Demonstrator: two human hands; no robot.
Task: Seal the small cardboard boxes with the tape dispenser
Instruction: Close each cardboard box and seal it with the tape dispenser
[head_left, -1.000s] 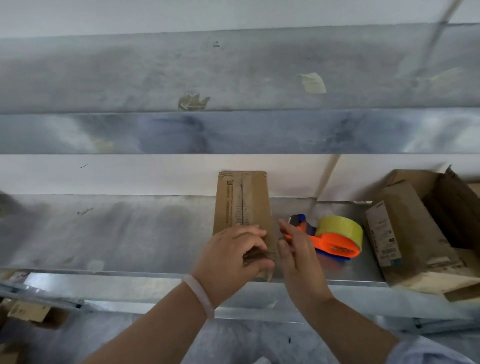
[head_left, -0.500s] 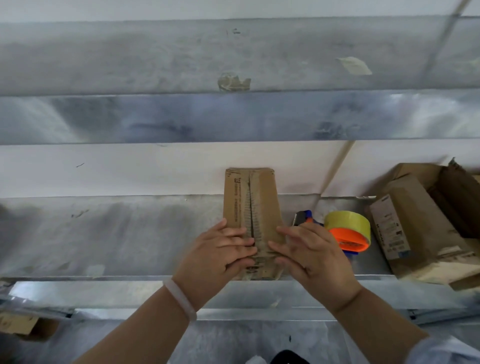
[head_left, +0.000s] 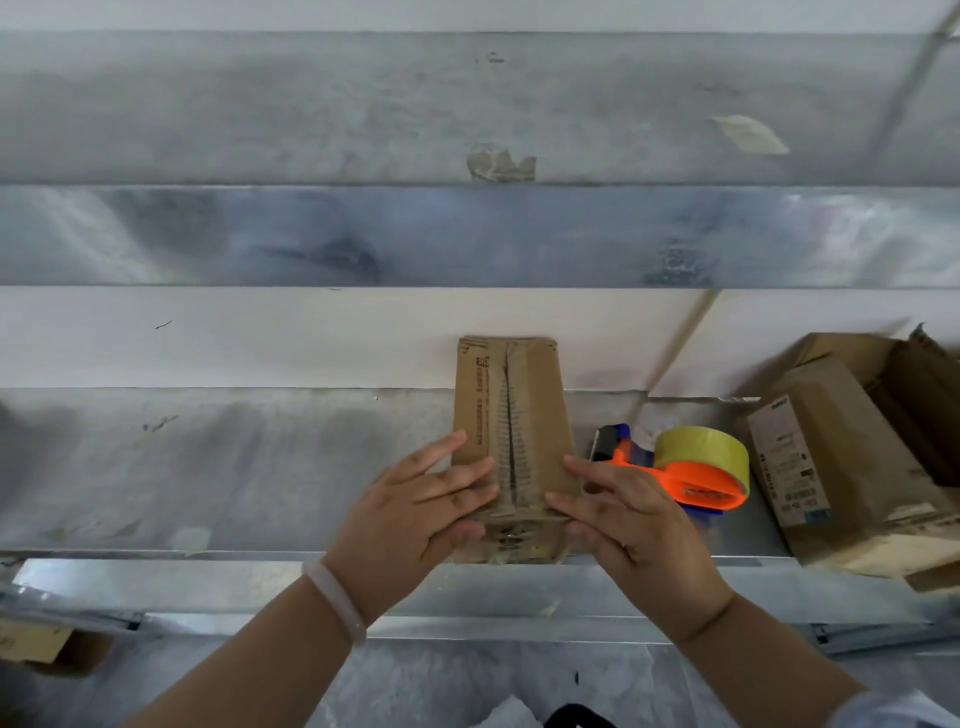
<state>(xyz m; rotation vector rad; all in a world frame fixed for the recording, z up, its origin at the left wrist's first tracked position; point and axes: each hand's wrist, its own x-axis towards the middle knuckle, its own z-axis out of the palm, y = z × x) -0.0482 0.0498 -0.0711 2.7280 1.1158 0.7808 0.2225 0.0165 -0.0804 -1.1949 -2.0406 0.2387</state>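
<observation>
- The box (head_left: 511, 415) lies on the shelf (head_left: 234, 467). Its long axis runs straight away from the person toward the wall, and the flap seam runs down its middle along that axis.
- The left hand (head_left: 415, 514) rests flat on the near left of the top. Its fingers are straight and spread, pressing the flap and gripping nothing.
- The right hand (head_left: 628, 525) mirrors it on the near right, fingers straight, holding nothing.
- The dispenser (head_left: 691, 467) lies just right of the box, beyond the right hand and apart from it, blade end toward the box.
- The right hand is nearer, so it likely fetches the dispenser while the left pins the flaps. The tape should then follow the seam lengthwise.
- I cannot tell whether tape already covers the seam.
</observation>
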